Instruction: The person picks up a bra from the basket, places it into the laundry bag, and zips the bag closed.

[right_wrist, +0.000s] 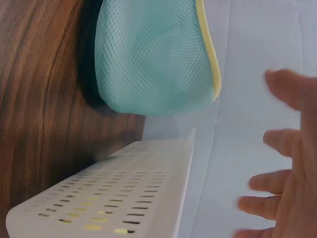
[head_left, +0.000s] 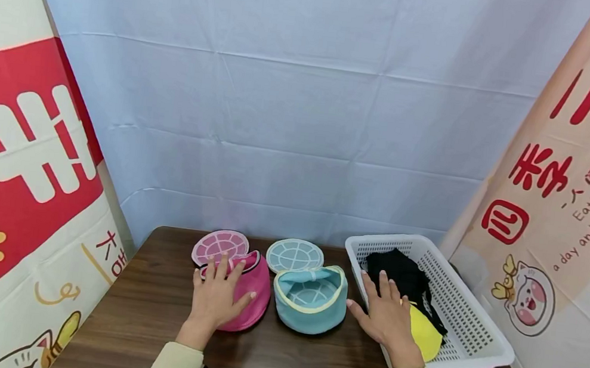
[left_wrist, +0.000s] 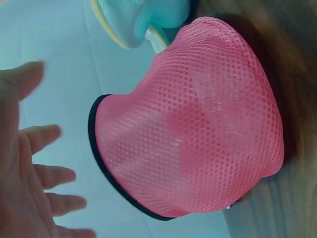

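A pink mesh bag [head_left: 256, 294] with a dark-edged opening stands on the table, and a pink round panel [head_left: 215, 244] with a grid pattern lies behind it. My left hand [head_left: 213, 298] is spread above the bag; in the left wrist view its fingers are apart from the bag's rim. To the right stands a teal mesh bag [head_left: 310, 317] with a yellow rim, its mouth gaping. Behind that lies a pale blue round panel [head_left: 295, 255]. My right hand [head_left: 385, 319] hovers between the teal bag and the basket's near left side, fingers spread, holding nothing.
A white perforated basket [head_left: 482, 350] stands at the right of the brown wooden table [head_left: 125, 310]. Inside it are black cloth [head_left: 396, 266] and a yellow item [head_left: 425, 335]. A pale blue curtain [head_left: 291, 117] hangs behind, with printed cloths on both sides.
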Tool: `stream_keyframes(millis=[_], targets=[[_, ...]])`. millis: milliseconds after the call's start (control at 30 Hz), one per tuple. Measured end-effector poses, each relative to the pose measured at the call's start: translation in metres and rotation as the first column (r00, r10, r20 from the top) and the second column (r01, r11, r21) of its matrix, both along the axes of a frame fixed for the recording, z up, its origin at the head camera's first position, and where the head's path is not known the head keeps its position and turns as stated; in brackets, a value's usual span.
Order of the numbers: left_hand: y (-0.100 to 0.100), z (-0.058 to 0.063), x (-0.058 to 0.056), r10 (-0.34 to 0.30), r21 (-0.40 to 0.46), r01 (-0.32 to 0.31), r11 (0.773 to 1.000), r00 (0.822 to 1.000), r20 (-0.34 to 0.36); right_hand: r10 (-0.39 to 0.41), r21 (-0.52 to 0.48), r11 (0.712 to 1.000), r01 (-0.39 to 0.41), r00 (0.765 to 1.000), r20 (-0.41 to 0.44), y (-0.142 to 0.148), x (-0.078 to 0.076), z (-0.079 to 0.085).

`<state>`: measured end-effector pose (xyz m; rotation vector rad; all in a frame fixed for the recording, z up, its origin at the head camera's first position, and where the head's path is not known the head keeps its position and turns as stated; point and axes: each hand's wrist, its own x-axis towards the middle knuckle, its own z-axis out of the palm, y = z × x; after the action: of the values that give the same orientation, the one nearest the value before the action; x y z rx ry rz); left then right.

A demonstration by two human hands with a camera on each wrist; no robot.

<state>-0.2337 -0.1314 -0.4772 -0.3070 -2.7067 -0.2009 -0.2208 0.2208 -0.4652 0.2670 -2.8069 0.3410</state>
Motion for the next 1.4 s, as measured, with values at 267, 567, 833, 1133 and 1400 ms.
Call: stream_keyframes(millis=[267, 567, 833, 1133, 1400], targets=[[0.0, 0.004, 0.001, -0.056, -0.031, 0.052, 0.998, 0.986, -0.156, -0.039, 0.089, 0.995, 0.044, 0.997, -0.059, -0.003, 0.003, 0.005], [0.001, 0.008, 0.008, -0.042, -0.029, 0.038, 0.999, 0.989, -0.144, -0.055, 0.072, 0.996, 0.053, 0.998, 0.026, -0.004, 0.006, 0.008], [0.008, 0.013, 0.018, -0.047, 0.044, 0.054, 0.998, 0.989, -0.138, -0.084, 0.027, 0.996, 0.082, 0.993, 0.082, 0.005, 0.013, 0.014], [0.023, 0.005, 0.014, -0.086, 0.076, 0.097, 0.992, 0.987, -0.136, -0.072, 0.029, 0.997, 0.068, 0.985, 0.154, 0.017, 0.01, 0.013], [0.032, 0.003, 0.014, -0.124, 0.128, 0.136, 0.982, 0.987, -0.099, -0.081, 0.032, 0.997, 0.076, 0.976, 0.2, 0.032, 0.004, 0.013]])
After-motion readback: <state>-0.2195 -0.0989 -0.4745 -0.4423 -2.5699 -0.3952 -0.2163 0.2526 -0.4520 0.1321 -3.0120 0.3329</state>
